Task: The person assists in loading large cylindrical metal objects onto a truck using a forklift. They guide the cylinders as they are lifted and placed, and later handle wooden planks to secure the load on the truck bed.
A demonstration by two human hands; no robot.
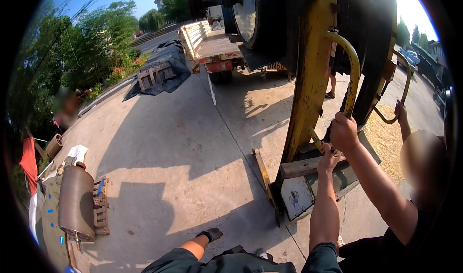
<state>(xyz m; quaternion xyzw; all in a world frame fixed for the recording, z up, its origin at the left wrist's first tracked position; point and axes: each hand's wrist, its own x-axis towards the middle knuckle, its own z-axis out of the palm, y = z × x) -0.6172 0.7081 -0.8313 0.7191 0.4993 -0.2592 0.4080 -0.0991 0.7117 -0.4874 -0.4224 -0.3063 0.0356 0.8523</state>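
Note:
My right hand (329,158) is closed around the lower end of a curved yellow handle (355,70), beside a tall, worn yellow steel upright (308,75). Just above it, a co-worker's fist (345,130) grips the same handle. That person's other hand (399,112) holds a second curved handle (409,75) on the far side of the frame. A timber block (306,167) and a white panel (298,197) sit at the frame's base. High at the top, a large dark round machine part (248,12) stands in front of the upright. My left hand does not show.
A flatbed truck (217,46) stands ahead, with a dark tarp-covered pile (166,63) on its left. At the left, a metal drum (76,203) lies beside a wooden pallet (101,205). Yellow grain (388,145) is spread on the concrete at right. A yellow steel leg (261,169) juts along the ground.

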